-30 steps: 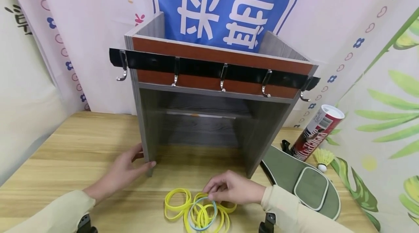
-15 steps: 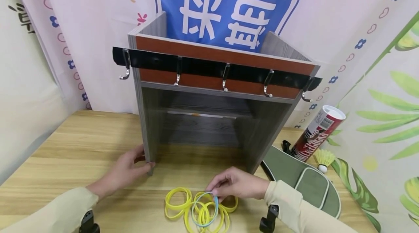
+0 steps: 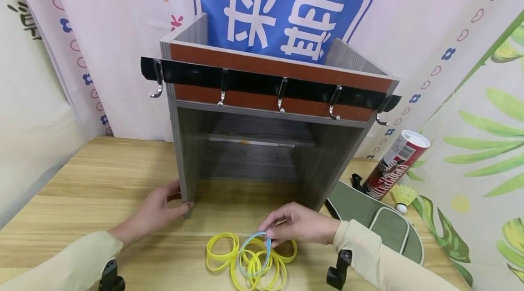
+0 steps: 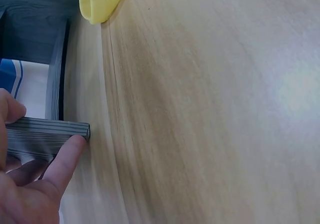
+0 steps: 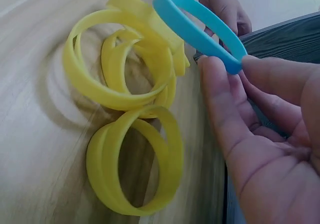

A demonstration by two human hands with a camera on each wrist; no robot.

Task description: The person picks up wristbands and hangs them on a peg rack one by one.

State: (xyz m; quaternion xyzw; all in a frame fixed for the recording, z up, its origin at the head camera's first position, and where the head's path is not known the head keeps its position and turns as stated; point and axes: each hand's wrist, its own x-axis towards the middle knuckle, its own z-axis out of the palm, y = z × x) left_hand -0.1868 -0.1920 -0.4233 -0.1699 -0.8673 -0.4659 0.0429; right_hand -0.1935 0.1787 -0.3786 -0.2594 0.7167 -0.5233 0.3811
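My left hand holds the lower front edge of the left side panel of a grey wood-grain rack. In the left wrist view, the thumb lies against the panel's end and the other fingers are on its far faces. Between thumb and fingertips, my right hand pinches a light blue silicone wristband. That band is raised above several yellow wristbands, which lie in an overlapping pile on the table in front of the rack.
A black rail with several metal hooks crosses the rack's red-brown front board. To the right lie a green racket bag, a red shuttlecock tube and a yellow shuttlecock. Printed curtains hang behind the wooden table.
My right hand has risen slightly and moved away from me, lifting the blue wristband and tilting it off the yellow pile. The left hand keeps its grip on the panel.
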